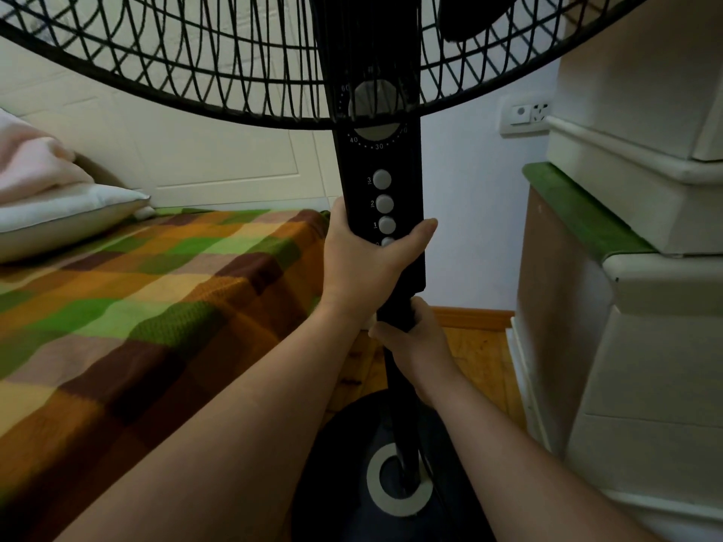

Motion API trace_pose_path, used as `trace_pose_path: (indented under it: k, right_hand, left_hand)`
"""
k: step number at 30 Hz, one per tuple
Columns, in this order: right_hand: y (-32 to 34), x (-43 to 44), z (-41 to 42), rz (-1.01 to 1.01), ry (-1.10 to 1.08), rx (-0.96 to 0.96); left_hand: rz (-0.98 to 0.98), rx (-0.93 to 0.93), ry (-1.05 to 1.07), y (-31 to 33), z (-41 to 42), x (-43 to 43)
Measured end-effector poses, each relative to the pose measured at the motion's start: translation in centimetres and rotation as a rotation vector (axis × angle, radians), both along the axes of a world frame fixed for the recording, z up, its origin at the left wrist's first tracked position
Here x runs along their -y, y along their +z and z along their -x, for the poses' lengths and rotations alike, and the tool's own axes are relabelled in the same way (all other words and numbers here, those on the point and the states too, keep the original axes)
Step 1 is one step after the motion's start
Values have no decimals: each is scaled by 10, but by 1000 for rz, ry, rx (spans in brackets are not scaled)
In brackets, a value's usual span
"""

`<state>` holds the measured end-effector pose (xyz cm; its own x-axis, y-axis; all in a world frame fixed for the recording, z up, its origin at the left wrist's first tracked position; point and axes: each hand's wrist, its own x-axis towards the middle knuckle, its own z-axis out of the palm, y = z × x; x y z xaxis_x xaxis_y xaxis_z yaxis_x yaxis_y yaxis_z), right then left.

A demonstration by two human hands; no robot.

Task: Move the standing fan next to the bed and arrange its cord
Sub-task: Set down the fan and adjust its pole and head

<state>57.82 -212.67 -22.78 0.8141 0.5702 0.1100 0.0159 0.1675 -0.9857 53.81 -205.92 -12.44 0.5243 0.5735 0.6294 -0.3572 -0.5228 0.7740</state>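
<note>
A black standing fan fills the middle of the view, its control column (381, 181) carrying a timer dial and several grey buttons. My left hand (364, 264) grips the lower part of that column, thumb across the front. Just below, my right hand (414, 334) grips the thin black pole. The round wire grille (195, 64) spreads across the top. The dark round base (352, 483) sits low between my forearms; I cannot tell whether it touches the floor. A thin black cord (428, 469) runs down beside the pole. The bed (137, 307), under a checked blanket, lies at the left.
A white pillow (58, 217) and pink bedding (35, 158) lie at the bed's head. White stacked cabinets (645, 307) with a green ledge stand close on the right. A wall socket (526, 115) sits behind the fan. Wooden floor (481, 357) shows in the narrow gap between bed and cabinets.
</note>
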Motion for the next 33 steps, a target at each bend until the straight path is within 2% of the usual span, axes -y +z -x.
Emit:
trace_pose_path:
  k: [10,18,22,26,33]
  right_hand:
    - [7,0,1,71,10,61]
    - [5,0,0,91,16,49]
    - [3,1,-2,97,39,53]
    - [3,4,-4,75,109,104]
    - [0,2,-7,53,122,127]
  left_hand:
    - [80,-70,-79,1,7,3]
    - [95,-270,-303,19,30,-13]
    - [119,-203,-216,51,32,-17]
    - [-11,-165,-159,80,23,-12]
    - [15,-113,-80,80,4,-3]
